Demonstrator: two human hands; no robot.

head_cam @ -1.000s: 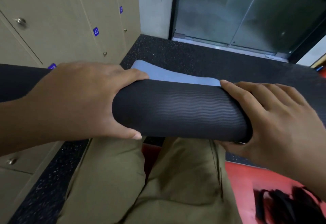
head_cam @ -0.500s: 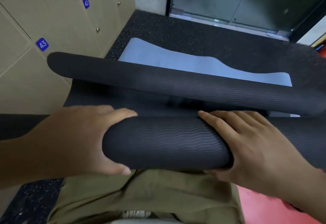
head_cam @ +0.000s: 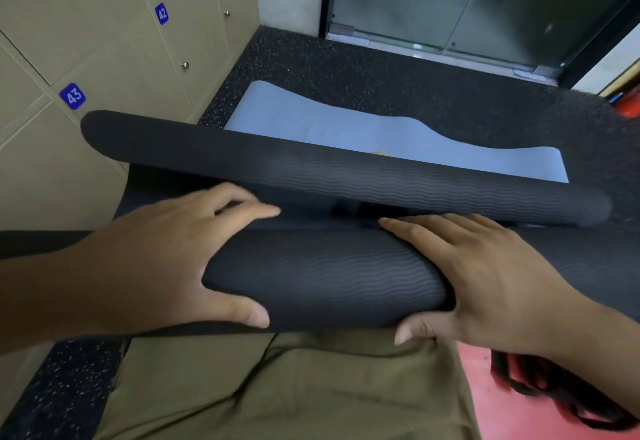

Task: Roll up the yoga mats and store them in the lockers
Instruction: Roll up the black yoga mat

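Gripping the black roll [head_cam: 322, 277] with both hands, left hand [head_cam: 166, 259] and right hand [head_cam: 485, 277] each curled round it, thumbs under. Risk: loose flap [head_cam: 346, 173] springs out and the roll slackens or telescopes if grip eases. Roll sits over the lap, ribbed, dark; blue mat [head_cam: 346, 131] flat on floor beyond, lockers [head_cam: 104, 41] left

Black wave-ribbed mat [head_cam: 329, 277], seemingly pale-blue mat [head_cam: 311, 124]
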